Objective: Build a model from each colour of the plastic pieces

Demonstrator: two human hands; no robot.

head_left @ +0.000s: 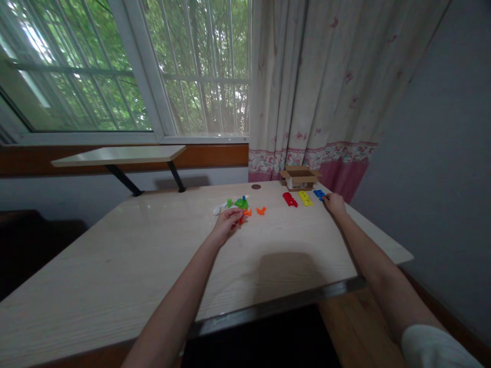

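One red piece (241, 220) sits in the curled left hand (228, 225), near the far edge of the surface (153, 266), beside a green pile (241, 203). The right hand (334, 204) reaches a blue piece (319, 194); whether it grips, I cannot tell. A yellow piece (305, 198), a long red piece (290, 199) and a cardboard box (300, 179) lie nearby.

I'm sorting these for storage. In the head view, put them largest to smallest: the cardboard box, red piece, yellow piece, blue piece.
1. Cardboard box
2. Red piece and yellow piece: they look alike, so unranked
3. Blue piece: looks smallest, but the right hand is close, so unsure
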